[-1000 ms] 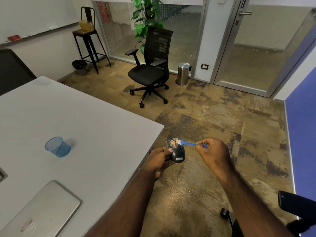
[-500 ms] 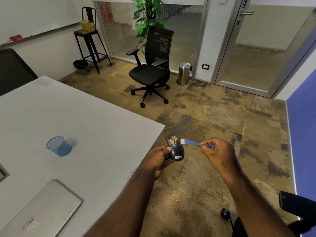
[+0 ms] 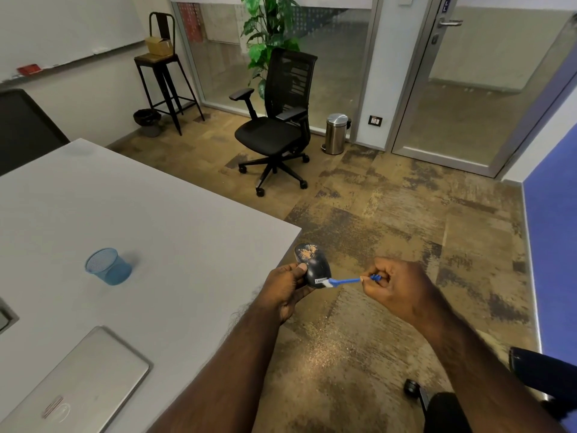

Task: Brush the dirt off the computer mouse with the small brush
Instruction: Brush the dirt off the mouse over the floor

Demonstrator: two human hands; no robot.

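- Mottled brown carpet (image 3: 390, 232) spreads under both hands, off the corner of a smooth grey table (image 3: 156, 232); pale grit lies scattered on it below them.
- Left hand (image 3: 288, 289) cups the mouse (image 3: 312, 265) in the air just past the table edge, thumb pressed on its near side.
- Right hand (image 3: 396, 289) pinches the brush (image 3: 343, 280) by the end of its thin blue handle, the other fingers curled in.
- What has changed: half a second ago the white bristles were up beside the dirt patch — now they sit low, at the mouse's near end by its white label. I'd read that as one stroke just run down the shell.
- Tan crumbs still cling to the far end, so the job looks unfinished; the next stroke probably starts back up there.
- Mouse: black, glossy, egg-rounded — grit should slide off easily.
- Brush: slim plastic stick with a short, soft-looking tuft.
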